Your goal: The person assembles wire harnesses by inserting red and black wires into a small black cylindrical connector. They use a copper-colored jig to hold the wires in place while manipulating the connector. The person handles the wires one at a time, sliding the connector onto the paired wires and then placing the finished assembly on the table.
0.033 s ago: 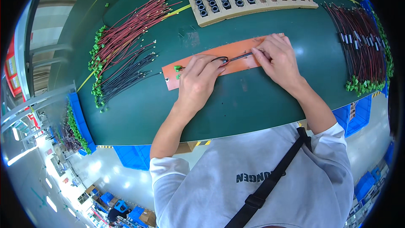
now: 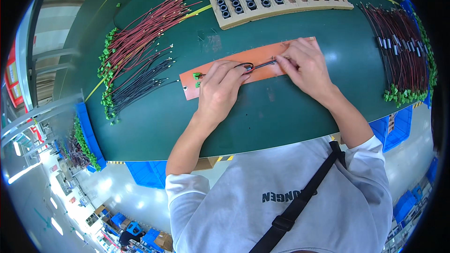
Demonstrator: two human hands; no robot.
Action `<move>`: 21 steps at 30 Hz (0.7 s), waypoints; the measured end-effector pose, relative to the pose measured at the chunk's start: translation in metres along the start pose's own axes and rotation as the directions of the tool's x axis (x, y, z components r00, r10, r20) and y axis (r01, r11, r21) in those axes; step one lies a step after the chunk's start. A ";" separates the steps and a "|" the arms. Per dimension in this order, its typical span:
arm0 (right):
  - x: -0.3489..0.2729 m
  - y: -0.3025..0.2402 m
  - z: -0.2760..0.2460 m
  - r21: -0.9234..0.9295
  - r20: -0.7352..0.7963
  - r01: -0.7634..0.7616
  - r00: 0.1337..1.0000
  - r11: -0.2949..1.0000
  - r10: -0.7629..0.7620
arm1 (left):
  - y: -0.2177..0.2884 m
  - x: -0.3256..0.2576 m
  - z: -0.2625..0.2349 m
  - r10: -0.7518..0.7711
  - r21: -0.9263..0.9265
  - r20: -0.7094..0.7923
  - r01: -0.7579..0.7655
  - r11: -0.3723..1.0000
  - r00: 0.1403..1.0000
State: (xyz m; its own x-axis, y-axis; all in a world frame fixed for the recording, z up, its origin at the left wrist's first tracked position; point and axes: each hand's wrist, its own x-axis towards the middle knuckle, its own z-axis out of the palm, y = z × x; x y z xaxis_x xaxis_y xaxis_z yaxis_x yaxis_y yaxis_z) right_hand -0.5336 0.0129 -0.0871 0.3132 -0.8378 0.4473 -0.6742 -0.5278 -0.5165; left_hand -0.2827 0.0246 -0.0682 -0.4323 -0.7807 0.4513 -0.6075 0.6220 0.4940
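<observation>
Only a tiny change: our R hand (image 2: pixel 304 63) has shifted a bit to the L, so its fingertips sit slightly closer to our L hand (image 2: pixel 220 84), which looks unmoved. Both hands are pinched narrow on the black wire (image 2: pixel 264 64): L by its small loop, R nearer the other end. Wire's over the orange board (image 2: pixel 265 73) on the counter (image 2: pixel 281 112), w/ green connectors (image 2: pixel 197 75) just L of our L hand; can't tell if they're joined to it. Prob. means we're mid-step, adjusting the wire, not done yet.
</observation>
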 end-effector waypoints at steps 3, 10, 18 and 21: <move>0.003 0.000 0.000 0.026 0.026 0.022 0.999 0.999 -0.023 | -0.004 0.001 0.005 -0.009 -0.052 -0.029 0.008 0.999 1.000; -0.001 0.011 -0.006 0.069 0.016 -0.030 0.999 0.997 0.029 | 0.000 0.014 0.019 0.000 -0.115 -0.033 -0.004 0.993 0.999; -0.005 0.023 -0.023 0.002 0.032 -0.035 0.999 0.999 0.034 | 0.004 0.021 0.039 -0.037 -0.210 -0.011 0.034 0.977 0.999; -0.005 0.024 -0.021 0.010 0.025 -0.033 0.999 0.999 0.033 | 0.002 0.021 0.040 0.006 -0.208 -0.026 -0.011 0.978 1.000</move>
State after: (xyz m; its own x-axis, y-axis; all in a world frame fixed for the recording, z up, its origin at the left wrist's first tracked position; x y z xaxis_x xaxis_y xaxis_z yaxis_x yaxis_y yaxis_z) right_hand -0.5654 0.0078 -0.0864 0.3075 -0.8577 0.4120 -0.6776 -0.5014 -0.5380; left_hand -0.3197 0.0070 -0.0874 -0.4184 -0.7753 0.4731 -0.4510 0.6295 0.6327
